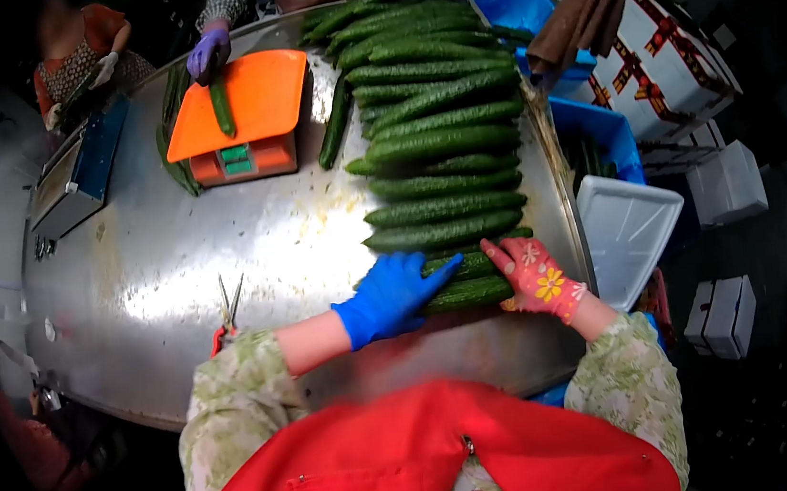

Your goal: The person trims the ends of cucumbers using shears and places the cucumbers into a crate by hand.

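Observation:
Many green cucumbers [440, 143] lie crosswise in a long row on the metal table [261, 355]. At the near end of that row, my left hand [390, 299], in a blue glove, is closed round the left ends of the nearest cucumbers, its thumb pointing right over them. My right hand [538, 278], in a pink flowered glove, grips their right ends, with the fingers on top. The undersides of both hands are hidden. Red-handled scissors [227, 316] lie left of my left hand, points away from me.
Across the table, a co-worker's purple-gloved hand [209, 54] holds a cucumber on an orange scale [253, 92]. Another person [81, 58] stands at the far left near a second scale [84, 173]. Blue crates [597, 123], a white bin [630, 230] and white boxes [663, 73] stand right.

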The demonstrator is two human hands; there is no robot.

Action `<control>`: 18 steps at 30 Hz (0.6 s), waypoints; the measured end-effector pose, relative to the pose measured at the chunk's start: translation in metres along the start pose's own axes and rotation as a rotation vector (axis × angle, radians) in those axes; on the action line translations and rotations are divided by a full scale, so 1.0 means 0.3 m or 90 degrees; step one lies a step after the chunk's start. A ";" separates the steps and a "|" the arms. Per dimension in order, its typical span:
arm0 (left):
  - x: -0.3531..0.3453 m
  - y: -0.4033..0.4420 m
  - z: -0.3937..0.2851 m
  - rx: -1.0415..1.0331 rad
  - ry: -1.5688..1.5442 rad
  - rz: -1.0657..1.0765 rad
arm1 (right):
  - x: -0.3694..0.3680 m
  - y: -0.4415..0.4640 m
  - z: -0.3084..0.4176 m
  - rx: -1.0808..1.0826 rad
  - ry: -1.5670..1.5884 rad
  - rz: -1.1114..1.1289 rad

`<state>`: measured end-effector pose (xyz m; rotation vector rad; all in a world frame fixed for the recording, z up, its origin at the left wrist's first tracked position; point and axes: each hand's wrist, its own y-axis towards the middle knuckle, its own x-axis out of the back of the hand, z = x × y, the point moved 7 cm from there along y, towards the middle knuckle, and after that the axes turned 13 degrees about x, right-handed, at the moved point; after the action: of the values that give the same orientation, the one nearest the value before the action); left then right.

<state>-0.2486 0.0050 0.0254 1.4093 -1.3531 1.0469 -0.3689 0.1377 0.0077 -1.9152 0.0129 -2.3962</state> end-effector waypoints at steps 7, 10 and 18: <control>0.500 0.582 0.401 -0.014 0.152 -0.247 | 0.623 0.425 -0.463 0.043 -0.213 -0.266; 0.555 0.853 0.607 0.031 0.150 -0.196 | 0.709 0.639 -0.758 -0.061 -0.177 -0.193; 0.374 1.028 0.911 0.051 -0.100 -0.259 | 0.610 0.690 -0.899 -0.119 -0.188 -0.214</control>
<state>-0.5533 -0.2889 0.0815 1.7655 -1.0759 0.7387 -0.6608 -0.0909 0.1151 -2.5230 -0.1137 -2.3423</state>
